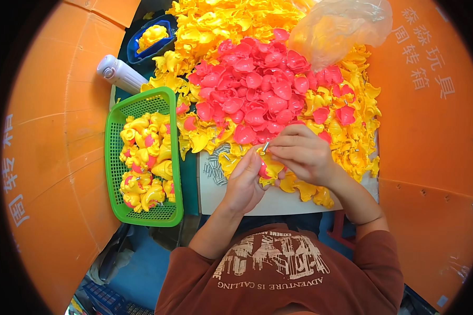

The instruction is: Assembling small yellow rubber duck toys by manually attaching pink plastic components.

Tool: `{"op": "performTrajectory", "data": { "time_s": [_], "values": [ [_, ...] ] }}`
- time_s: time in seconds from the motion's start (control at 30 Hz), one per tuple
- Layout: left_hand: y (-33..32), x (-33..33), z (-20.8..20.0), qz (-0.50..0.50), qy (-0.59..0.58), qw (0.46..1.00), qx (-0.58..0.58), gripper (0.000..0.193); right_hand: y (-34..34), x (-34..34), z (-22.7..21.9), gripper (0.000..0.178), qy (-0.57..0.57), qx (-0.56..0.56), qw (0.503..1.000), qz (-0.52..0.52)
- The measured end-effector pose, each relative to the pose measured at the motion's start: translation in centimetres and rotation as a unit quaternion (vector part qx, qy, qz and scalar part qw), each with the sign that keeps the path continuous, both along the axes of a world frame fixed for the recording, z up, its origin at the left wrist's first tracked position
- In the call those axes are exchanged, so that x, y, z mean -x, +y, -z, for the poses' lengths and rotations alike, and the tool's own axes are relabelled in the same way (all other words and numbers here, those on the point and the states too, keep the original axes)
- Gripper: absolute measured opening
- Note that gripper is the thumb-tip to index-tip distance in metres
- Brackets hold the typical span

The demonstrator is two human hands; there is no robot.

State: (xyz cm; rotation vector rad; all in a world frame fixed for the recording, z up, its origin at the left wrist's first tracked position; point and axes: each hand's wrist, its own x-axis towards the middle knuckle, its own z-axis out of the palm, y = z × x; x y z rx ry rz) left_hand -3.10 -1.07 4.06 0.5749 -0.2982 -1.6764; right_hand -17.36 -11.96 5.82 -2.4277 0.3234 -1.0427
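My left hand (245, 182) is closed round a small yellow and pink plastic toy part (268, 169) above the near edge of the board. Between the fingertips of my right hand (303, 153) a short silver metal pin (265, 147) is pinched, its end at the upper side of the toy part. Beside my left hand lies a little heap of similar silver pins (214, 167) on the white board (207, 200). Just beyond both hands rises a pile of glossy pink shell pieces (257, 84), with yellow shell pieces (352, 155) spread around it.
A green plastic basket (178, 194) at the left holds several assembled yellow and pink toys. Behind it lie a white bottle (122, 74) and a blue tray (155, 44). A clear plastic bag (341, 31) rests at the back. Orange panels (431, 136) stand on both sides.
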Motion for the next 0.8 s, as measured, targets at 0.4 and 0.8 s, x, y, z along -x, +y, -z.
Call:
{"op": "performTrajectory", "data": {
  "time_s": [0.4, 0.8],
  "values": [
    [0.0, 0.1, 1.2, 0.038, -0.044, 0.998, 0.019, 0.044, 1.3, 0.1, 0.2, 0.030, -0.060, -0.628, 0.773, -0.072],
    [0.2, 0.1, 1.9, 0.093, -0.108, 0.989, 0.036, 0.052, -1.6, -1.0, 0.4, 0.015, 0.119, -0.447, 0.879, -0.118]
  ]
}}
